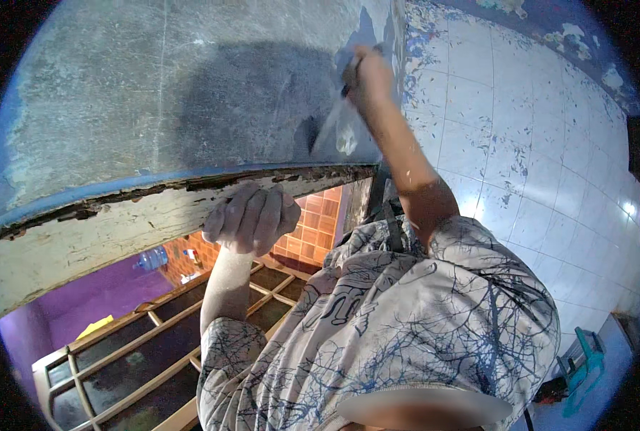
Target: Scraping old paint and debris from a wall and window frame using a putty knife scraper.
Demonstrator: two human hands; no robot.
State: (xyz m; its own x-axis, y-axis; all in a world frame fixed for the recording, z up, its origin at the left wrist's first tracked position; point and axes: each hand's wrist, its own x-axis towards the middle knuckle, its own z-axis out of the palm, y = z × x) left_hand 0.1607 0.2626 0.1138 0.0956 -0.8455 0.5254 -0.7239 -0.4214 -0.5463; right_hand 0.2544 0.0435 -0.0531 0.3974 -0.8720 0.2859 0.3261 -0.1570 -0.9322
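Observation:
My right hand (369,75), smeared by motion, is closed around a scraper (327,129) with a dark handle and a pale, blurred blade. The blade slants down and left from the fist, close to the wall (97,93), whose grey surface carries scratches and patches of blue paint. My left hand (251,219), coated in whitish dust, has its fingers curled over the edge of a worn, cream-painted wooden frame beam (111,233). Along the top of that beam runs a dark, splintered gap. A dark shadow lies on the wall between my hands.
Paint flakes (510,176) litter the white tiled floor (535,215) at the right. A teal plastic item (586,370) stands at the lower right. Below the beam are a wooden lattice with panes (140,359), a purple wall (97,302) and a blue water bottle (151,258).

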